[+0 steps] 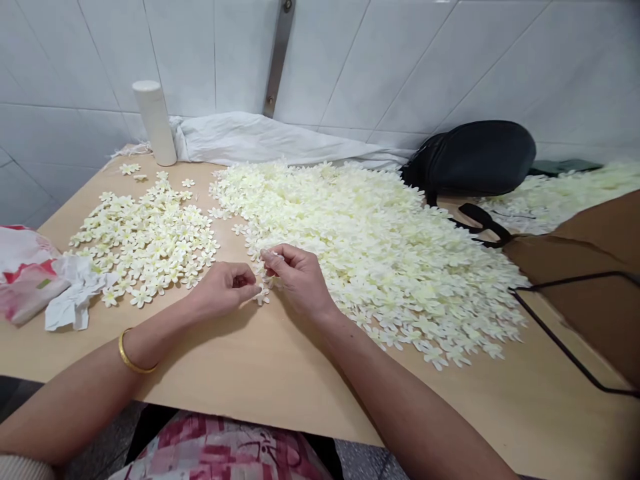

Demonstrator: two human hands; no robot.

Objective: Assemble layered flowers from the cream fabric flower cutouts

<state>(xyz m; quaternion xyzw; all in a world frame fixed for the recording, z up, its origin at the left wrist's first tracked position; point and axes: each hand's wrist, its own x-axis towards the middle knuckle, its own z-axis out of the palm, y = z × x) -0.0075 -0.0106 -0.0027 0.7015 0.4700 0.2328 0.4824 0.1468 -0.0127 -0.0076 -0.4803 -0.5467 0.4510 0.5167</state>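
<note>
The right hand's (300, 277) thumb and forefinger bend close toward each other, with pale petals showing by their tips; whether they grip a blossom cannot be told. The left hand (225, 288) is curled, its thumb reaching toward a small cream blossom (261, 297) at the gap between the two hands; whether thumb and forefinger close on it is also unclear. Holding the hands nearly together, low over the table (220, 380), seems to suit such small, light pieces, which call for fingertips rather than a full grasp.

Just beyond the right hand spreads a large, dense heap of artificial blossoms (350, 227), within easy reach. Past the left hand lies a smaller, looser cluster of blossoms (145, 233), with bare tabletop mostly dividing the two, perhaps to keep them apart.

At the far left edge, crumpled white tissue (75, 293) lies against a pink-and-red plastic bag (25, 273). Along the tiled wall (400, 60), probably out of the way, stand a white bottle (156, 123), a bunched white cloth (240, 139) and a black case (480, 160).
</note>
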